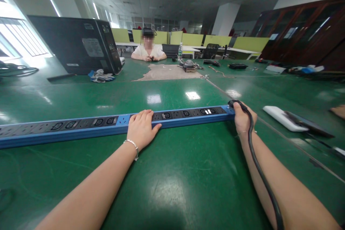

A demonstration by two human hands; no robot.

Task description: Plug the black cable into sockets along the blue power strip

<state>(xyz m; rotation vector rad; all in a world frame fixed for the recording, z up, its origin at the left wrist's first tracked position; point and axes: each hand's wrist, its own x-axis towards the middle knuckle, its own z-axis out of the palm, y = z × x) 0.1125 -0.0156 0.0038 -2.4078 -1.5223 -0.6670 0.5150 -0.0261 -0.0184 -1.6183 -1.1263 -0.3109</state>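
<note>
A long blue power strip point(88, 133) with black sockets lies across the green table, its left end cut off by the picture's edge. My left hand point(141, 127) rests over the middle of the strip, fingers curled over the top and thumb against the near side. At the strip's right end, my right hand point(244, 116) is closed around a black plug point(234, 103). A black power cord point(254, 158) runs from the plug down over my right forearm. Whether the plug's pins are in a socket cannot be seen, as the hand covers that end.
A black computer case point(72, 45) stands at the back left, with gloves point(101, 76) beside it. A person point(149, 48) sits across the table. To the right lie a white object point(284, 118) and a dark flat one point(309, 124). Tools and a bottle point(180, 49) stand farther back.
</note>
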